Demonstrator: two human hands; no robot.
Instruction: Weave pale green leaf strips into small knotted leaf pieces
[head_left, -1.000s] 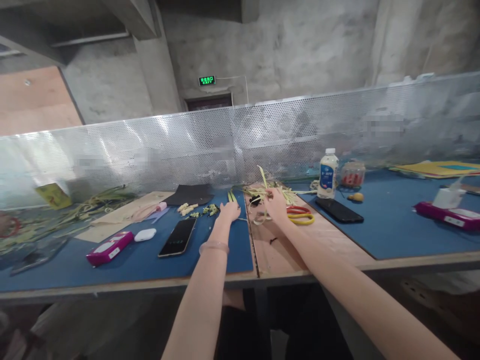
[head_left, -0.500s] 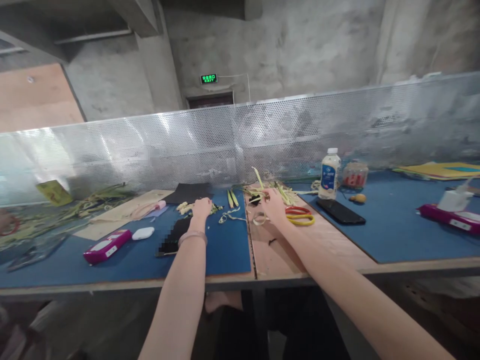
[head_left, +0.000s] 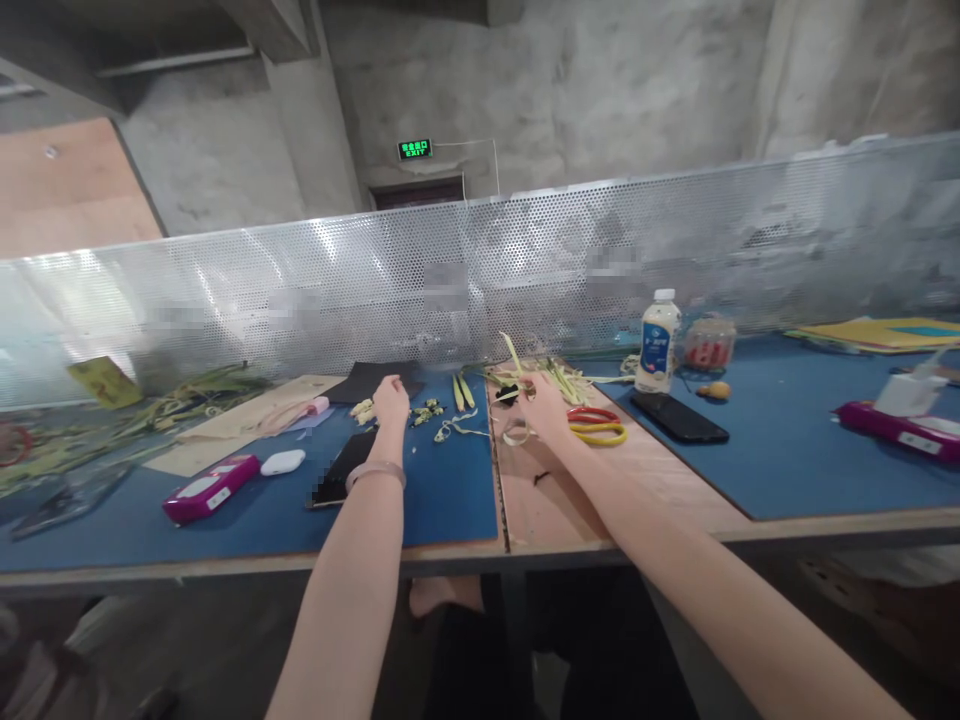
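My left hand point(head_left: 391, 402), a bangle on its wrist, is raised slightly over the table between small pale plant pieces point(head_left: 362, 411) and a cluster of dark green bits point(head_left: 429, 410). Its fingers are curled together; whatever they may hold is too small to make out. My right hand point(head_left: 543, 402) is closed on a pale green plant strip point(head_left: 511, 350) at the wooden part of the table. Beside it are a small black item point(head_left: 507, 395), a loose curled strip point(head_left: 516, 434) and a pile of cut stalks point(head_left: 562, 380). Two green stalk pieces point(head_left: 463, 391) lie between the hands.
Red and yellow rings point(head_left: 600, 427) lie right of my right hand, with a bottle point(head_left: 657, 345), a jar point(head_left: 709, 345) and a black phone point(head_left: 679, 417) beyond. Left are a dark tablet-like device point(head_left: 345, 470), a white case point(head_left: 283, 462) and a purple box point(head_left: 211, 489). A perforated metal screen point(head_left: 337, 290) borders the back.
My left hand has shifted slightly left and up, uncovering more of the green bits beside it. My right hand stays nearly in place with the strip. The view has tilted a little.
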